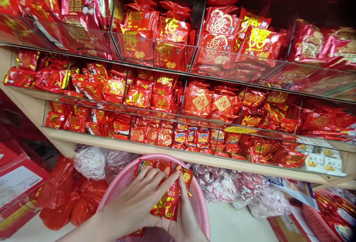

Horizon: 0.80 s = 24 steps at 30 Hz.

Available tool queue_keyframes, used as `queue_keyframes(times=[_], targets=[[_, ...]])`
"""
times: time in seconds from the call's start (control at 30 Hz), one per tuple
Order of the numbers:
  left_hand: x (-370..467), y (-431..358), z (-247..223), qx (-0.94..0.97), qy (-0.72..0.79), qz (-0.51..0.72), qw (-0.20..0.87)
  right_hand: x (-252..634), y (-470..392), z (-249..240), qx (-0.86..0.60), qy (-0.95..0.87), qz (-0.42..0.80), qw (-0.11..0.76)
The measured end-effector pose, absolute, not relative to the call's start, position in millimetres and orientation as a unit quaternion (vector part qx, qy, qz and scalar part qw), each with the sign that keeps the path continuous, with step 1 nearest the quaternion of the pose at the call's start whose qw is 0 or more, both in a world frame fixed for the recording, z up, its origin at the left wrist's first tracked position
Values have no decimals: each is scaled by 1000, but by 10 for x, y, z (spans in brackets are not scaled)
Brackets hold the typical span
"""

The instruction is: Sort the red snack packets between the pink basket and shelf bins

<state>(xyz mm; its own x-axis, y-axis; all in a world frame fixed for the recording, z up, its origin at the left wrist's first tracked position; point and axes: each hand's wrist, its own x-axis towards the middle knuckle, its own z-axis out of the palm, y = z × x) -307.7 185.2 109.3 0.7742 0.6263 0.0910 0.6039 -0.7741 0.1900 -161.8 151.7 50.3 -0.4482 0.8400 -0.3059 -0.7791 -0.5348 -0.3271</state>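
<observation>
Both of my hands are over a pink plastic basket, around a small bunch of red and gold snack packets. My left hand lies across the bunch from the left, with its fingers bent over the wrappers. From the right and below, my right hand grips the same packets, its thumb pointing up along the edge. One packet with a round biscuit printed on it sticks out above the right thumb. Part of the bunch is hidden under my fingers. Lower in the basket, another red wrapper shows beside my left wrist.
Ahead, tiered shelves with clear dividers hold rows of red wrapped snacks. Red plastic bags and a red box are at left. Clear bags of wrapped items sit under the shelf. Another pink basket stands at right.
</observation>
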Motion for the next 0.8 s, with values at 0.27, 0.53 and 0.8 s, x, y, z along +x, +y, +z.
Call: queue_keyframes(times=[0.27,0.53,0.8], targets=[[-3048,1816,1094,931,344,16,119,-1655,1516,478,-230,-81,849,468],[-3510,1992,1246,888,407,86,196,-1564,1558,525,-249,-136,839,464],[-3948,1787,695,882,418,36,214,-1235,1558,423,-326,-127,795,496]])
